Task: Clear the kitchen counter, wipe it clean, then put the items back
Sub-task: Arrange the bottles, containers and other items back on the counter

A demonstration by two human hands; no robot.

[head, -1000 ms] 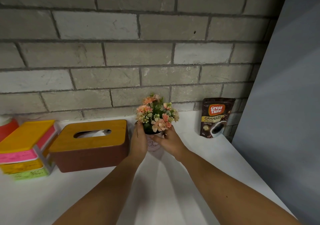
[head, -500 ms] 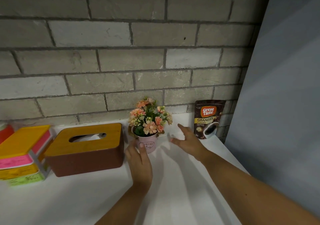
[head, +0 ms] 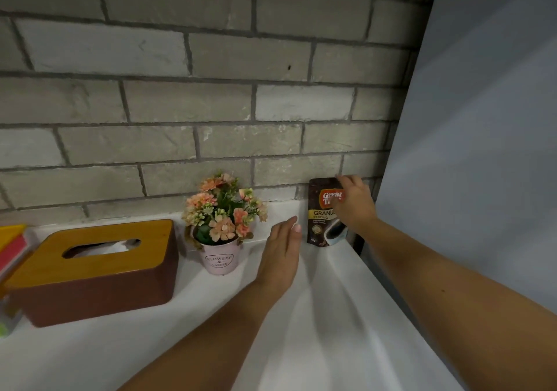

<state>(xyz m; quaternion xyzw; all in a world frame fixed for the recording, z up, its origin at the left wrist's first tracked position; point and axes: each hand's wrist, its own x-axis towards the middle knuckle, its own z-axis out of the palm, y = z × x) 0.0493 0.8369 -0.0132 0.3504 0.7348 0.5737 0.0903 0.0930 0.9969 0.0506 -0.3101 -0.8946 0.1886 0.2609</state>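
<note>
Your left hand is held flat just over the white counter, fingers straight and together, between the pink flower pot and the coffee granules pouch. Your right hand covers the pouch's upper right, fingers bent at its top edge; I cannot tell whether they grip it. The pouch stands against the brick wall.

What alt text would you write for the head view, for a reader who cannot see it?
A person's right hand lies over a dark coffee pouch standing against a grey brick wall on a white counter. The left hand is open between the pouch and a pink flower pot; a tissue box sits further left.
</note>
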